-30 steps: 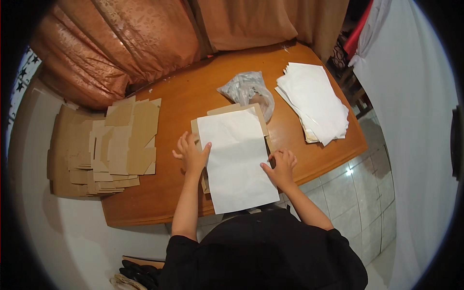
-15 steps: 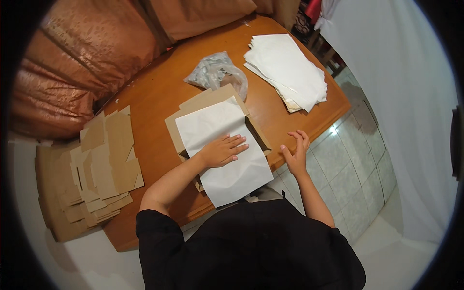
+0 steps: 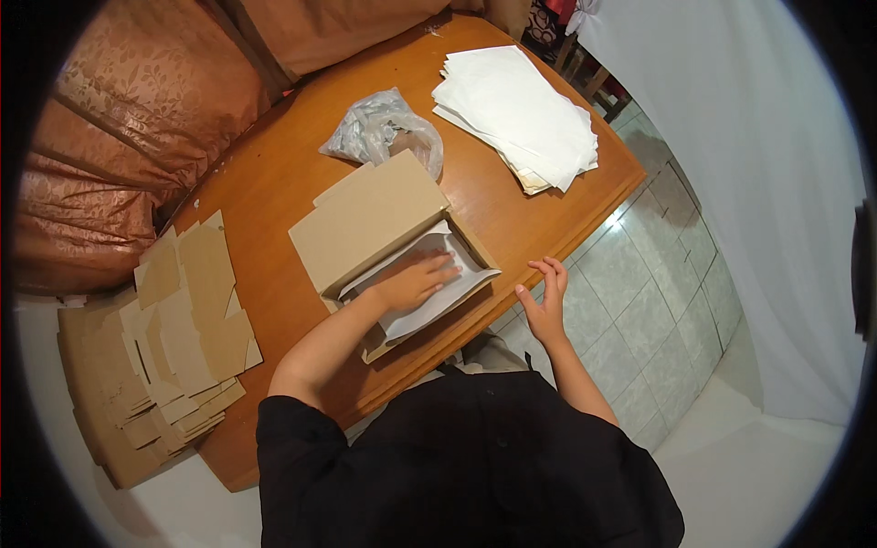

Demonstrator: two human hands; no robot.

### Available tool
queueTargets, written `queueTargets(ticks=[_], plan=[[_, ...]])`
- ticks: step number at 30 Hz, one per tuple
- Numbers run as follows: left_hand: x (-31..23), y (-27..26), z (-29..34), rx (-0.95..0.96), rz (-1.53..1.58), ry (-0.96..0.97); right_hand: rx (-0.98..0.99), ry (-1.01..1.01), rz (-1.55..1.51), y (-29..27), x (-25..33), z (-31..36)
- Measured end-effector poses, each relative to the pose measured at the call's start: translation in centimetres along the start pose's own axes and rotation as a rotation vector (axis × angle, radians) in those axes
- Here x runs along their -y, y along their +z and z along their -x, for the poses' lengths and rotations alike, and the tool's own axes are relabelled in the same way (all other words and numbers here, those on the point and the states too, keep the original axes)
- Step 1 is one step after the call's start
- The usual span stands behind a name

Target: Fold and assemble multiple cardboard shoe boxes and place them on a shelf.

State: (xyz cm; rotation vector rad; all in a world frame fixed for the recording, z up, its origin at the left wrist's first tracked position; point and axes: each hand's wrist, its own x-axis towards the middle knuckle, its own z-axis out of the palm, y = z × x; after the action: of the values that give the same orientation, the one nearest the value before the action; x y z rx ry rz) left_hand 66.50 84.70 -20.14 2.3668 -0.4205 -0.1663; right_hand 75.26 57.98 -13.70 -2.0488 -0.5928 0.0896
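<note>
A cardboard box [image 3: 370, 212] stands at the table's near edge, its lid tipped back toward the far side. Inside it, a white sheet of paper [image 3: 464, 260] lines the bottom and bends up along the walls. My left hand [image 3: 416, 281] reaches into the box and presses the sheet down, fingers stretched out and apart. To the right of the box, just past the table edge, my right hand [image 3: 544, 301] hovers with its fingers apart and nothing in them.
Flattened cardboard pieces [image 3: 196, 301] lie stacked on the left. Behind the box sits a clear plastic bag [image 3: 375, 128] with something greyish inside. A pile of white paper sheets [image 3: 521, 114] rests at the far right of the wooden table [image 3: 265, 219]. Orange cushions [image 3: 164, 100] border the far-left side.
My left hand has pushed the paper down into the box; before, the sheet lay across it and hung over the near edge. My right hand stays beside the box, fingers apart.
</note>
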Motion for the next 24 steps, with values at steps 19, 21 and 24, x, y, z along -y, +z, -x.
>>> queueTargets(ticks=[19, 21, 24], plan=[[-1.0, -1.2, 4.7, 0.175, -0.289, -0.297, 0.133, -0.145, -0.159, 2.2, 1.3, -5.1], [-2.5, -2.3, 4.0, 0.224, -0.318, -0.322, 0.162, -0.147, -0.165, 2.1, 1.2, -5.4], [-5.6, -5.2, 3.7, 0.296, -0.064, -0.478, 0.276, -0.154, -0.210, 1.6, 1.8, -6.0]])
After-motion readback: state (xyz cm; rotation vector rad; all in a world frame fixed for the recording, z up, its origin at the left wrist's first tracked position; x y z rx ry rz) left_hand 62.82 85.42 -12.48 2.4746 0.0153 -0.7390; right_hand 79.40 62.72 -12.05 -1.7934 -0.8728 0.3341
